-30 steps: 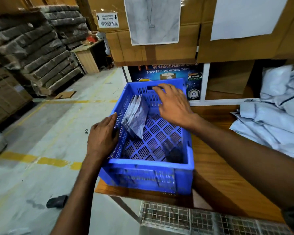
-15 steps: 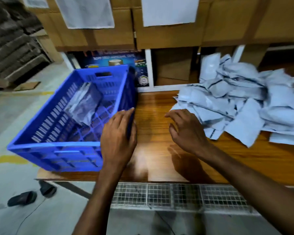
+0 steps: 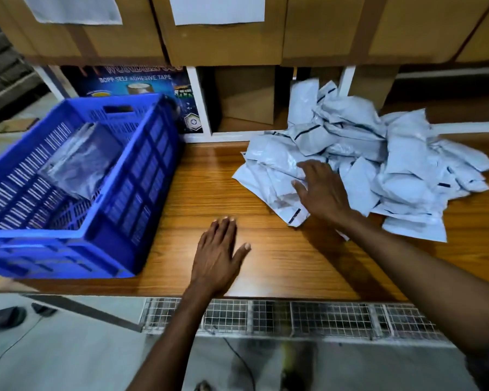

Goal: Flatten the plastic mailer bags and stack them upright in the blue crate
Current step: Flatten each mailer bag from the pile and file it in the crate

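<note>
- Head view: left hand (image 3: pixel 218 258) is palm down over the wooden table (image 3: pixel 209 187), fingers straight and close together, thumb stuck out. It holds nothing. Can't tell if it touches the wood.
- Right hand (image 3: pixel 322 193) is palm down on the near-left edge of the mailer pile (image 3: pixel 378 153), fingers splayed flat on the top bag, thumb out sideways. No curl or pinch visible.
- Pile is crumpled white-grey bags on the table, heaped beyond and to the right of the right fingertips.
- Blue crate (image 3: pixel 141 176) sits left of the left fingers, apart from them, at the table's left end.
- Inside it, leaning mailers (image 3: pixel 79 162) rest against the left wall, roughly upright. Count unclear, blurred.
- Beyond both sets of fingertips: tape carton (image 3: pixel 136 80) in a shelf bay, cardboard boxes (image 3: pixel 223 38) above.
</note>
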Demonstrator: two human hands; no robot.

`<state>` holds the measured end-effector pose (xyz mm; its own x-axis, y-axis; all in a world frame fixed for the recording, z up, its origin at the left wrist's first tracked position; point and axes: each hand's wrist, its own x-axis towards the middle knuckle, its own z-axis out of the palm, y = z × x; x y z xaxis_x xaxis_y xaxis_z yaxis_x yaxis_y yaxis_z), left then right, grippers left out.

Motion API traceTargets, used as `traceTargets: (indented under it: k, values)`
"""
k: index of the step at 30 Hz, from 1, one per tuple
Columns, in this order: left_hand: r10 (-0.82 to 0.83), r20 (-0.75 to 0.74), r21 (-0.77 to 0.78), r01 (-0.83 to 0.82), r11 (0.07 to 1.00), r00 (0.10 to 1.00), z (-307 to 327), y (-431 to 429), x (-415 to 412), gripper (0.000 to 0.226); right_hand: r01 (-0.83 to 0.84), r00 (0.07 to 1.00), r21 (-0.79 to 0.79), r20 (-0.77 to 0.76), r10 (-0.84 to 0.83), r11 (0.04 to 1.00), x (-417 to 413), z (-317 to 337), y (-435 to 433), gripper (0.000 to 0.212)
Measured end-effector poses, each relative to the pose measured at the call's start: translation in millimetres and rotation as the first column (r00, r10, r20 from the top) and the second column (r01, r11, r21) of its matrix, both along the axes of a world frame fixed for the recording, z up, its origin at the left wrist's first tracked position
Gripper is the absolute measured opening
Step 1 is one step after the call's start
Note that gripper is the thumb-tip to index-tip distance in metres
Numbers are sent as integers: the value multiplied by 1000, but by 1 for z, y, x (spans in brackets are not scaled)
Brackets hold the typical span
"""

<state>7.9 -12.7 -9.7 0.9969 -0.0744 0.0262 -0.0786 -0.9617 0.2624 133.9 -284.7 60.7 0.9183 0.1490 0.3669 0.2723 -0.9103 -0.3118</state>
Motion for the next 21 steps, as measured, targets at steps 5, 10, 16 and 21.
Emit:
traceTargets:
  k: [5,10,16,21]
  values:
    - [42,-15,-5,-42,999,999,5,-4,-1,77,-64,998,-5,19,64,998,38,10,7,52]
    - [54,1,-12,-54,998,999,6,-4,0,77,-79,997,-47,22,80,996,66,6,23,59]
    - [55,25,-14,-54,998,998,3,-2,1,78,321,929,140,147,-341,937,52,10,-5,49]
    - [48,30,-22,-47,999,998,1,-3,2,79,660,731,104,142,-668,744,38,23,-100,58]
